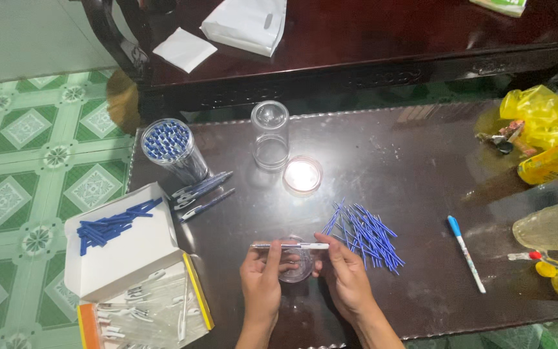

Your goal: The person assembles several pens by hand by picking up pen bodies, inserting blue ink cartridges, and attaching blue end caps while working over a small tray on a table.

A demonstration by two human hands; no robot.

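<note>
My left hand (261, 278) and my right hand (342, 274) hold one pen (290, 245) level between them, each pinching an end, above the near edge of a dark table (421, 161). Under the pen lies a small clear round lid (297, 266). Just right of my right hand is a loose heap of blue pen refills (364, 234). Further left, an open white box flap (124, 249) carries several blue pen caps (112, 225), and the box below it holds clear pen barrels (150, 311).
A clear jar full of assembled pens (172, 148) stands at the table's left, with three finished pens (200, 192) beside it. An empty clear jar (270, 134) and a round lid (303, 175) stand behind. A white-and-blue pen (466, 252), plastic bags and a clear cup (553, 226) lie right.
</note>
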